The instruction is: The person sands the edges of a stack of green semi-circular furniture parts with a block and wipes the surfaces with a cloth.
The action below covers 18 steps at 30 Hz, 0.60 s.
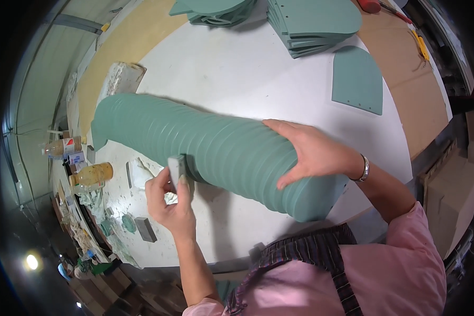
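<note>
The right hand (313, 152) lies flat, fingers spread, steadying the row of green panels (216, 150) on the tabletop (237, 73). The left hand (171, 203) pinches a grey block (176, 168) against the row's near side. This looks like edge sanding; the next stroke needs steady pressure along the edges.

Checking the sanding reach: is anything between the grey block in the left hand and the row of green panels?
Nothing visible. The left hand holds the grey block right against the row of green panels, while the right hand rests on top.

Bright, even overhead light with soft shadows; fisheye bending and dark vignette at the edges.
</note>
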Each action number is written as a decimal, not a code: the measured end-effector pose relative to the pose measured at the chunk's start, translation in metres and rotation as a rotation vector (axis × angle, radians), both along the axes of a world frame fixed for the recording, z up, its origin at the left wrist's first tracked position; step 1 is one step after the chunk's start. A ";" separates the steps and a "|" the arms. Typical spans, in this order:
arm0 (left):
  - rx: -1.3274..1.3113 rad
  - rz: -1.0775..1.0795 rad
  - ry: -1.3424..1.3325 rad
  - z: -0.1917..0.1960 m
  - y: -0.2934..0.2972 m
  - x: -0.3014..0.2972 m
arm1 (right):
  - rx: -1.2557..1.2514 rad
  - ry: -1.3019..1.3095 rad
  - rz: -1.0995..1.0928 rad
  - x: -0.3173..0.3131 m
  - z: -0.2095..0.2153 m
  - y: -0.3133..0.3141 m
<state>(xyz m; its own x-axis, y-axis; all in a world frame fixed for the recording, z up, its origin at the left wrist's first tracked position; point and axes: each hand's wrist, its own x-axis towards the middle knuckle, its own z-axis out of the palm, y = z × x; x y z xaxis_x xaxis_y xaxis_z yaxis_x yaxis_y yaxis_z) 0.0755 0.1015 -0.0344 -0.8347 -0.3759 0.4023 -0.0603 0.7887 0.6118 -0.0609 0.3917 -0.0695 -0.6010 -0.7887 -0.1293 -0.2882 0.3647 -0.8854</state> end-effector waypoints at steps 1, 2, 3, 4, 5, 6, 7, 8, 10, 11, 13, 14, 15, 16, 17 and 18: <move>0.000 -0.008 -0.029 0.000 0.004 -0.002 | -0.010 -0.003 -0.006 0.000 -0.002 0.001; -0.043 -0.031 -0.044 -0.004 0.001 0.001 | -0.021 -0.007 -0.011 0.001 -0.003 0.001; -0.025 0.000 -0.049 -0.009 -0.004 0.005 | -0.023 -0.004 -0.006 0.000 -0.003 0.001; -0.008 0.032 -0.053 -0.012 -0.007 0.010 | -0.021 -0.026 -0.004 0.000 -0.002 0.000; -0.011 0.037 -0.051 -0.011 -0.008 0.013 | -0.019 -0.048 -0.002 -0.001 -0.002 0.000; -0.014 0.069 -0.042 -0.010 -0.008 0.017 | -0.018 -0.050 0.000 0.000 -0.001 0.000; -0.017 0.102 -0.033 -0.010 -0.008 0.020 | -0.016 -0.026 0.000 0.001 -0.001 0.000; -0.017 0.104 -0.035 -0.008 -0.006 0.018 | -0.013 -0.002 -0.001 0.001 0.000 0.000; -0.025 0.008 -0.005 -0.007 0.005 0.007 | 0.006 -0.035 0.011 0.000 0.002 0.000; -0.007 -0.018 -0.007 -0.010 0.009 0.005 | 0.027 -0.065 0.017 0.000 0.003 0.000; 0.010 0.004 -0.053 -0.020 0.005 0.016 | 0.020 -0.074 0.021 -0.003 0.005 0.005; 0.030 0.034 -0.085 -0.022 0.002 0.026 | 0.016 -0.085 0.022 -0.003 0.008 0.007; 0.045 0.056 -0.099 -0.022 0.000 0.035 | 0.013 -0.080 0.025 -0.001 0.010 0.013; 0.042 0.060 -0.093 -0.021 -0.004 0.034 | 0.010 0.034 0.001 0.002 0.014 0.021; -0.017 0.044 -0.052 -0.016 -0.008 0.031 | 0.008 0.145 -0.022 0.008 0.018 0.028; -0.075 0.032 -0.015 -0.012 -0.010 0.025 | 0.009 0.145 -0.013 0.014 0.020 0.034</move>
<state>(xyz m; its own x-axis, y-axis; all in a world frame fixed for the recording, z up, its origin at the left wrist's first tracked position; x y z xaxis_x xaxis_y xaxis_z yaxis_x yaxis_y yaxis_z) 0.1007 0.0915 -0.0467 -0.8290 -0.3717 0.4178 -0.0946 0.8296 0.5503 -0.0470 0.4253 -0.0499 -0.6242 -0.7798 -0.0472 -0.4083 0.3771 -0.8313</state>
